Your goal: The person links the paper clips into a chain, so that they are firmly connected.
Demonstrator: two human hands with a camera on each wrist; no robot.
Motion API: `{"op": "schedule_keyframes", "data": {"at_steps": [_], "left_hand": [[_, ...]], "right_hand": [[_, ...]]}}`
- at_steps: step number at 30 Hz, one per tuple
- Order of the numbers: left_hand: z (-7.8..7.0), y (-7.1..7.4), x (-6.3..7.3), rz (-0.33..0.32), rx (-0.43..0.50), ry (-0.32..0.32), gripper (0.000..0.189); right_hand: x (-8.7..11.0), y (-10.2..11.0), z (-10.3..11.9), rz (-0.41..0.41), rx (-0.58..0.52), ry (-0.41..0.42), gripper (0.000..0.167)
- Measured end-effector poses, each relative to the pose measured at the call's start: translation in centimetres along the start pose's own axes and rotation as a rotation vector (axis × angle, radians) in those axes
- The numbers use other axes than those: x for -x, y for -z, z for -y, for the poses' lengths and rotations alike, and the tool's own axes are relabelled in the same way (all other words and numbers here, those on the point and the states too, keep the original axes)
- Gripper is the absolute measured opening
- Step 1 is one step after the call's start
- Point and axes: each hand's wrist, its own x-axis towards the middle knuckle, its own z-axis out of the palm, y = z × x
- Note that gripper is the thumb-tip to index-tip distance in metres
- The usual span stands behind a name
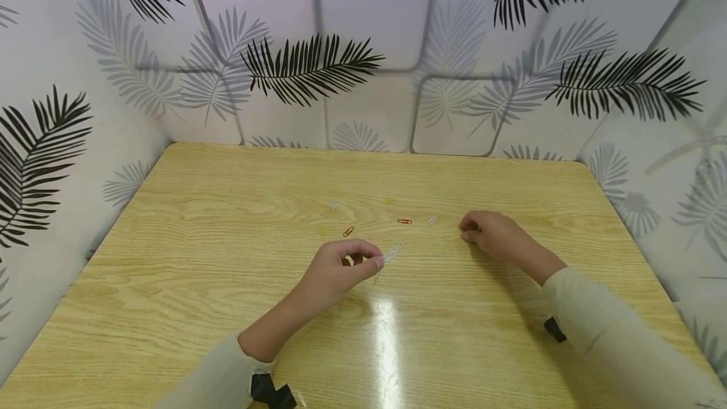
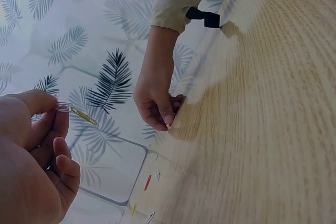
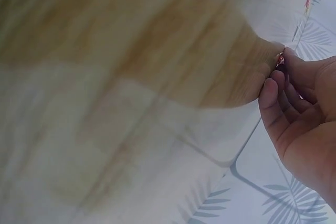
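Note:
My left hand [image 1: 343, 265] pinches a white paper clip [image 2: 63, 107] between thumb and index finger, above the table. From it hangs a yellow paper clip [image 2: 84, 115], seemingly linked to it. Just past these fingertips in the head view is another white paper clip [image 1: 394, 251]; whether it touches the hand I cannot tell. To the right, my right hand [image 1: 493, 232] is low at the tabletop, thumb and fingertips together on a small reddish paper clip [image 3: 280, 57], mostly hidden by the fingers.
Loose paper clips lie on the wooden table [image 1: 227, 207] beyond the hands: a red one [image 1: 404, 221], an orange-red one [image 1: 349, 231], white ones [image 1: 432, 220] and yellow ones [image 1: 388, 201]. A leaf-patterned curtain [image 1: 369, 106] borders the table's back and sides.

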Motion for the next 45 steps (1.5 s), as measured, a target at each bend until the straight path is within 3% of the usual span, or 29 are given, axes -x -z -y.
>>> {"op": "schedule_keyframes", "data": {"at_steps": [6,10,15,21,29,39,45], "left_hand": [[-0.1,-0.1,0.1,-0.001,0.002,-0.002,0.012],[0.0,-0.2,0.1,0.000,0.003,-0.002,0.012],[-0.1,-0.2,0.1,0.003,-0.004,0.002,0.013],[-0.2,-0.3,0.1,0.000,-0.012,0.009,0.013],[-0.3,-0.6,0.0,-0.005,-0.023,0.007,0.011],[-0.9,-1.4,-0.2,-0.031,-0.051,-0.037,0.008],[-1.2,-1.7,-0.2,-0.039,-0.064,-0.051,0.008]], "right_hand": [[0.0,-0.1,0.1,0.033,-0.005,-0.080,0.017],[0.2,0.0,-0.1,0.034,-0.083,-0.093,0.016],[0.9,0.4,0.3,-0.024,-0.328,-0.114,0.021],[1.8,1.0,2.6,-0.047,-0.663,-0.115,0.030],[3.0,0.9,6.9,-0.032,-0.910,-0.075,0.029],[5.2,0.4,11.4,-0.044,-0.953,-0.010,0.035],[6.1,-0.2,13.3,-0.099,-0.948,-0.031,0.035]]}}
